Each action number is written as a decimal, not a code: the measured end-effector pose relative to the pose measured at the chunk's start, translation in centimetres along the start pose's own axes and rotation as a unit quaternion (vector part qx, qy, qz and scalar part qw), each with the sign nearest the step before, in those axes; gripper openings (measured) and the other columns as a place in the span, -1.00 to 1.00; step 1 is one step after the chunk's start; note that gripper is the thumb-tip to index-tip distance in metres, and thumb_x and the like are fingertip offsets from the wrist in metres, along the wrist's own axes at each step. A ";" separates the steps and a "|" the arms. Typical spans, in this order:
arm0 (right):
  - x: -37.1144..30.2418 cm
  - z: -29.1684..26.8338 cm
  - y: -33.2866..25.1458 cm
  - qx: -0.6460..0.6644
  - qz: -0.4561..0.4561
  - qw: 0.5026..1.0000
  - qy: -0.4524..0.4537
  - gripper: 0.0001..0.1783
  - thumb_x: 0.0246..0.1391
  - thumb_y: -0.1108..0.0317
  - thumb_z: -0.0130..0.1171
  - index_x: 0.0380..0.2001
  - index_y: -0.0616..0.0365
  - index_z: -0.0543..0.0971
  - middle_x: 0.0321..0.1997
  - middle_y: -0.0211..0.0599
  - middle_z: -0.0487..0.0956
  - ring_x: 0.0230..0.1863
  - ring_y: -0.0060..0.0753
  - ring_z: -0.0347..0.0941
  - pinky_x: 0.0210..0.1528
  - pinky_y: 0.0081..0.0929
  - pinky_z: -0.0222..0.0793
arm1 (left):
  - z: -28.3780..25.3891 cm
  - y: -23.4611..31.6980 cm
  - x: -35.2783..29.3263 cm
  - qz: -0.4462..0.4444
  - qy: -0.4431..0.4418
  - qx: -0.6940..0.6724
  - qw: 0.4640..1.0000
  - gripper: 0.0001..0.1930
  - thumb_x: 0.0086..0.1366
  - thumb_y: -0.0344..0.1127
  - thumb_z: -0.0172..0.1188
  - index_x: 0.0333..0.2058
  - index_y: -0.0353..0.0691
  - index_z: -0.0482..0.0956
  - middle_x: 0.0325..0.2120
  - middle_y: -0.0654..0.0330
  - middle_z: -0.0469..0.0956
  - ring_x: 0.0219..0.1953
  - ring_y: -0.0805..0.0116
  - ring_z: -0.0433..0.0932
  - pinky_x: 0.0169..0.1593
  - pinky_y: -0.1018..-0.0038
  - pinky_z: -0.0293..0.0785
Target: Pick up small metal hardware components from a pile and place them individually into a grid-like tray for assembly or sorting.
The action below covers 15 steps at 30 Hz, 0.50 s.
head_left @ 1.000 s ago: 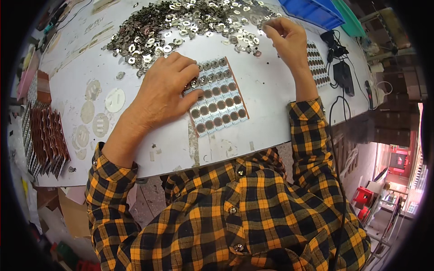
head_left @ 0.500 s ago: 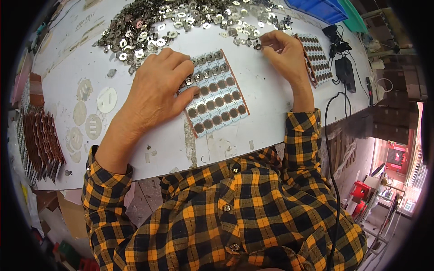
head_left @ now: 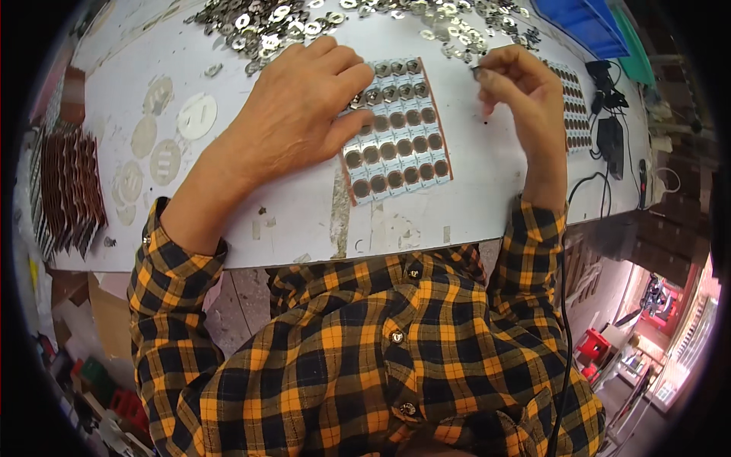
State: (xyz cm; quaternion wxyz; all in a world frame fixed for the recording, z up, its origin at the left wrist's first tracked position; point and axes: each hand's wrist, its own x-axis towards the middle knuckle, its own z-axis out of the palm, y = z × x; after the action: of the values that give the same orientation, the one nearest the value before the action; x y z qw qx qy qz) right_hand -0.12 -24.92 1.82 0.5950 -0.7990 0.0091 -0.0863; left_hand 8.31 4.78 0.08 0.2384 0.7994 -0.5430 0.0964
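Observation:
A panel of small round boards (head_left: 396,148) with reddish-brown side edges lies on the white table, bearing rows of dark discs. Metal pieces sit on its two far rows. My left hand (head_left: 301,107) curls over the panel's left edge, thumb and forefinger bent against it; its other fingertips are hidden. To the right of the panel, my right hand (head_left: 525,91) is raised, thumb and forefinger pinching a small dark metal piece (head_left: 478,72). Just beyond that hand spreads the loose heap of shiny slotted metal pieces (head_left: 282,23).
A second panel (head_left: 575,107) lies to the right, beside black cables and a black adapter (head_left: 610,137). Blue (head_left: 586,27) and green bins stand at the far right. Stacked panels (head_left: 72,190) stand at the left edge. Pale round marks (head_left: 165,161) dot the table.
The whole view has shifted, so the table sits higher and further right. My right hand has drawn slightly back from the heap's edge with the small metal piece. My left hand stays on the panel.

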 end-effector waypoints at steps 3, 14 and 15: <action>-2.0 4.2 -1.9 0.092 0.029 0.989 -0.114 -0.85 0.22 0.61 0.25 -0.15 0.35 0.70 -0.32 -0.29 0.68 -0.39 -0.61 0.61 -0.43 -0.66 0.56 | -1.0 -0.2 0.1 0.002 -0.010 -0.032 0.999 -0.65 0.07 -0.30 0.39 -0.17 -0.31 0.59 -0.12 0.06 0.60 -0.06 0.04 0.55 0.00 0.20 0.50; -3.5 8.8 -2.8 0.037 0.100 0.992 -0.072 -0.79 0.29 0.56 0.27 -0.03 0.33 0.67 -0.37 -0.39 0.70 -0.44 -0.75 0.56 -0.51 -0.81 0.42 | -3.6 -2.0 0.6 0.008 -0.107 -0.162 0.981 -0.55 0.15 -0.22 0.45 -0.02 -0.30 0.64 -0.01 -0.02 0.58 0.05 0.02 0.52 0.11 0.17 0.46; -3.5 8.8 -2.7 0.035 0.100 0.991 -0.076 -0.79 0.29 0.56 0.27 -0.03 0.33 0.67 -0.37 -0.39 0.70 -0.44 -0.75 0.56 -0.51 -0.81 0.42 | -3.5 -2.1 0.5 0.007 -0.105 -0.161 0.981 -0.56 0.14 -0.22 0.46 -0.03 -0.30 0.64 -0.02 -0.01 0.58 0.04 0.03 0.52 0.11 0.17 0.46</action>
State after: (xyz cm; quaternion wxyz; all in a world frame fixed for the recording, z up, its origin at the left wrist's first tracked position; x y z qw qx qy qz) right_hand -2.47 -15.37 1.52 0.6271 -0.7771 0.0407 0.0343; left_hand 10.85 6.67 2.73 0.3048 0.7524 -0.5791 -0.0755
